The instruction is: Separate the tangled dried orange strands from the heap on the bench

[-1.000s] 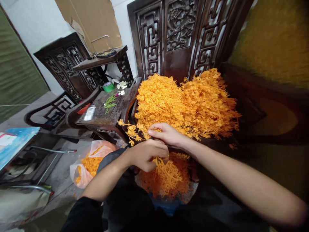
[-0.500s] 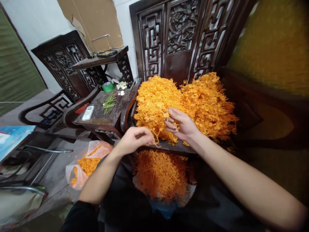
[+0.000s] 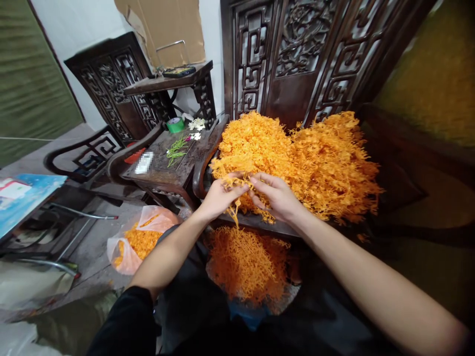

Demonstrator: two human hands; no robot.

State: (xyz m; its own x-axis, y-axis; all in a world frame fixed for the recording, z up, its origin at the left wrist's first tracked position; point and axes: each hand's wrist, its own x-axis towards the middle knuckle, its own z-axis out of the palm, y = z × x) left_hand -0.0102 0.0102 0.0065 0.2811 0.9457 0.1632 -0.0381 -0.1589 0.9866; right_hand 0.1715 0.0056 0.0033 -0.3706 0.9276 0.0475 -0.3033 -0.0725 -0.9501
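Observation:
A big heap of orange branching sprigs [image 3: 311, 158] lies on the dark wooden seat in front of me. My left hand [image 3: 218, 198] and my right hand [image 3: 276, 198] meet at the heap's near left edge, both pinched on one orange sprig [image 3: 235, 190] whose stem hangs down between them. Below them, a smaller pile of loose orange sprigs [image 3: 245, 262] fills a container on my lap.
A low wooden side table [image 3: 163, 170] on the left carries green stems, white flowers, a green tape roll [image 3: 175, 124] and a white packet. A plastic bag of orange pieces [image 3: 139, 240] sits on the floor. Carved wooden panels stand behind the heap.
Both hands rose from the lap pile to the big heap. The left hand moved up and right to join the right hand on a sprig. The camera shifted slightly.

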